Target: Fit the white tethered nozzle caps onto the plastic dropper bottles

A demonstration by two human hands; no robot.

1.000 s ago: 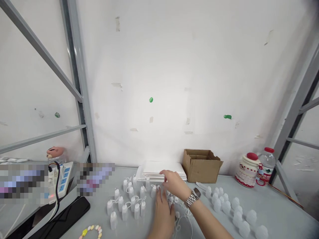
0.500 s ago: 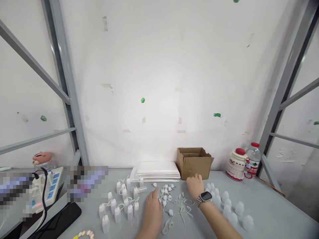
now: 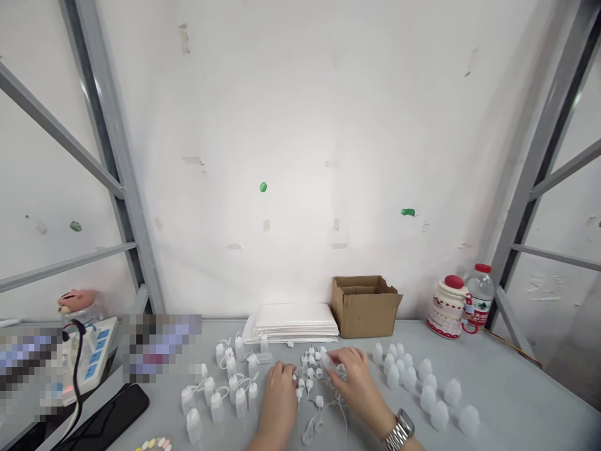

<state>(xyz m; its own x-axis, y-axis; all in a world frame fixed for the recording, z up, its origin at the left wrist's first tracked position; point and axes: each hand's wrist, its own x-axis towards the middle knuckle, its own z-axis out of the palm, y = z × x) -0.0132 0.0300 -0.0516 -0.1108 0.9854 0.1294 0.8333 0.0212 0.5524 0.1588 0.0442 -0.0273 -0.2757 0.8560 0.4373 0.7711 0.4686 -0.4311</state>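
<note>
My right hand [image 3: 357, 383], with a metal watch on its wrist, is closed round a small translucent white bottle [image 3: 331, 362] over the middle of the table. My left hand [image 3: 278, 393] rests beside it. Its fingers are curled and pinched at the edge of a loose pile of white caps with tethers [image 3: 312, 369], and what they hold is too small to name. A group of capped small bottles [image 3: 225, 387] stands left of my left hand. Several uncapped bottles [image 3: 425, 385] stand to the right of my right hand.
A stack of white bags [image 3: 295, 318] and an open cardboard box [image 3: 364, 307] sit at the wall. A red-lidded jar [image 3: 446, 308] and a water bottle [image 3: 477, 294] stand at the right. A power strip [image 3: 91, 363], a black flat device [image 3: 110, 416] and a bead bracelet [image 3: 151, 445] lie at the left.
My right hand went from the bag stack to the uncapped bottles at the right, then came back to the cap pile with a bottle. My left hand stayed by the caps.
</note>
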